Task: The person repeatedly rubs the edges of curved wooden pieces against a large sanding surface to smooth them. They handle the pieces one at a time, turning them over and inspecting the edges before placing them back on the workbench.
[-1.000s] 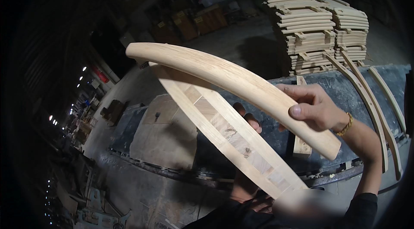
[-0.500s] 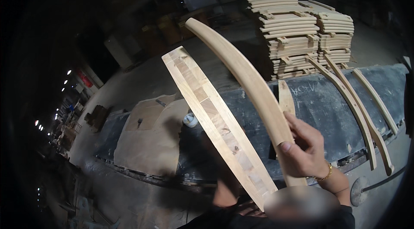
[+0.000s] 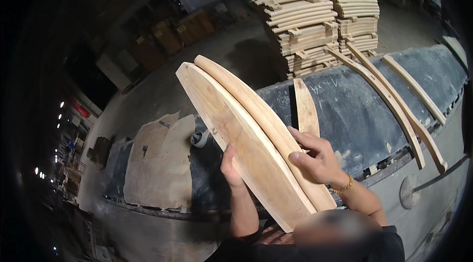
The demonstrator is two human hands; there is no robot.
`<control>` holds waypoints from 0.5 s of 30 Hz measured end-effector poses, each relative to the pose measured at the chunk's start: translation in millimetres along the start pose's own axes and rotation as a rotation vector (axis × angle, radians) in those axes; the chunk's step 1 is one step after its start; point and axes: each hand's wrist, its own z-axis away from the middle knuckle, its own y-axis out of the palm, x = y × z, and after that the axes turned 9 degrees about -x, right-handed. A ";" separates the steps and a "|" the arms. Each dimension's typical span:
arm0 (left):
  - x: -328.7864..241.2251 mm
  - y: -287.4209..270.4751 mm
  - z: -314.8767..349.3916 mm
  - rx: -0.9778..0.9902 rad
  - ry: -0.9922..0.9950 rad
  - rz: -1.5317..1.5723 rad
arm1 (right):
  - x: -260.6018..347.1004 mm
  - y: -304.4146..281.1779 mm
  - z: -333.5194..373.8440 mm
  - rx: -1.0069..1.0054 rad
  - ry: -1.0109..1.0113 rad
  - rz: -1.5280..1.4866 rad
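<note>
My left hand [image 3: 231, 169] grips the lower left edge of a wide, pale wooden board [image 3: 231, 126] with one curved edge, its thumb showing on the board's face. Along the board's curved right edge lies a rounded, bowed wooden rail [image 3: 266, 119]. My right hand [image 3: 315, 157] is closed around that rail from the right, thumb on top. Both pieces tilt up and away to the left, held side by side above the dark workbench. Most fingers of my left hand are hidden behind the board.
On the dark workbench [image 3: 354, 119] lie a short tapered wooden piece [image 3: 306, 109], two curved wooden legs [image 3: 382, 97] and a thin strip [image 3: 416, 92]. Behind stand tall stacks of wooden parts [image 3: 308, 30]. A pale sheet [image 3: 162, 175] and small white pot [image 3: 198, 139] are at left.
The board has turned from its blocky laminated edge to its broad face and now meets the rail, which was apart from it. My left hand has come into view on the board's left edge.
</note>
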 end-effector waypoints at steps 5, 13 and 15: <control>7.9 7.2 8.4 -0.120 0.035 0.009 | -6.1 -11.2 -3.5 0.078 -0.007 0.003; 2.9 86.7 80.6 -0.201 0.131 -0.150 | -26.2 -13.1 1.8 0.161 0.023 -0.163; -4.4 50.3 58.7 -0.354 0.098 -0.273 | -25.6 -10.7 3.0 0.162 0.003 -0.197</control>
